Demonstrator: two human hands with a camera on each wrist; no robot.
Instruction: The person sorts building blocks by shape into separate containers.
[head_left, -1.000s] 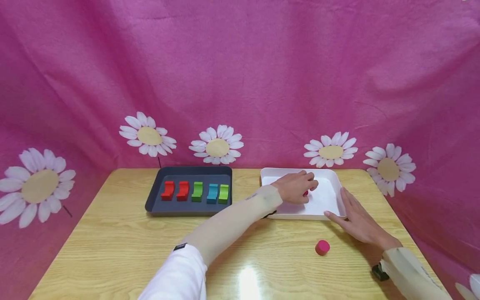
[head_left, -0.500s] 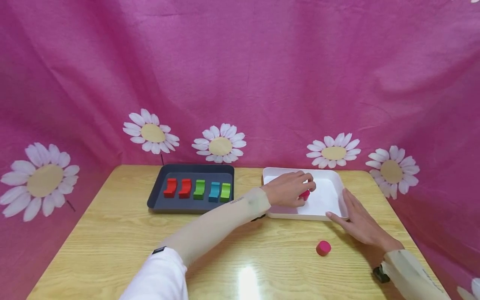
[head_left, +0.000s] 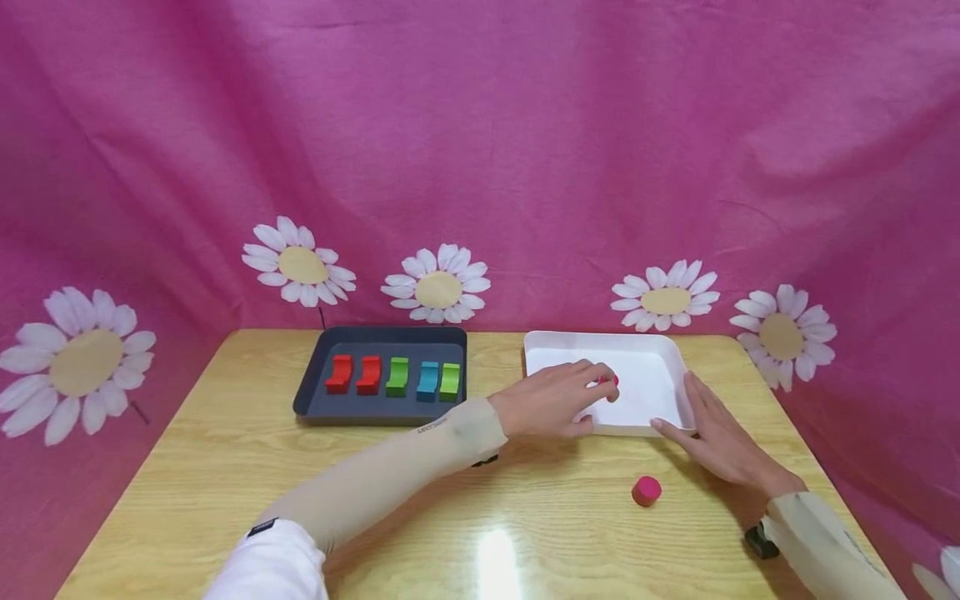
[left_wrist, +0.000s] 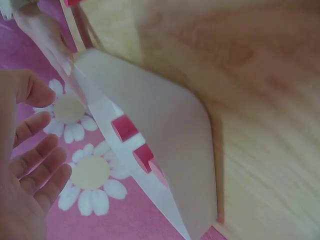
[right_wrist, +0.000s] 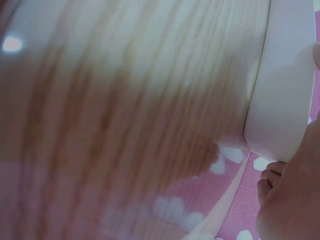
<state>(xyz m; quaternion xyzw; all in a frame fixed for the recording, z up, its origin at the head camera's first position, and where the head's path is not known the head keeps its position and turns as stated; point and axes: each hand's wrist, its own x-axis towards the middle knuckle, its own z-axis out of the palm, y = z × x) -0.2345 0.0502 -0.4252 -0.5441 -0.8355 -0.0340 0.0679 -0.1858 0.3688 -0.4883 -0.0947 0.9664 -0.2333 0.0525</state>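
My left hand (head_left: pixel 557 402) is over the front left part of the white tray (head_left: pixel 654 347), its fingers loosely bent. The left wrist view shows nothing between those fingers (left_wrist: pixel 42 165). Pink cylinders (left_wrist: pixel 124 128) lie inside the tray, just beyond my fingertips; in the head view the hand mostly hides them. At the tray's front right corner, my right hand (head_left: pixel 722 440) lays its fingers along the right wall, with the thumb at the front rim. Another pink cylinder (head_left: pixel 647 491) stands on the table in front of the tray.
A dark grey tray (head_left: pixel 375 413) stands at the back left. In it is a row of notched blocks: red (head_left: pixel 340 375), green (head_left: pixel 397 377) and blue (head_left: pixel 427 382) among them. A pink flowered cloth (head_left: pixel 480 167) hangs round the wooden table (head_left: pixel 225 467).
My left hand has drawn back left and toward me, its fingers coming away from the pink cylinders in the white tray. The right hand stays at the tray's corner.
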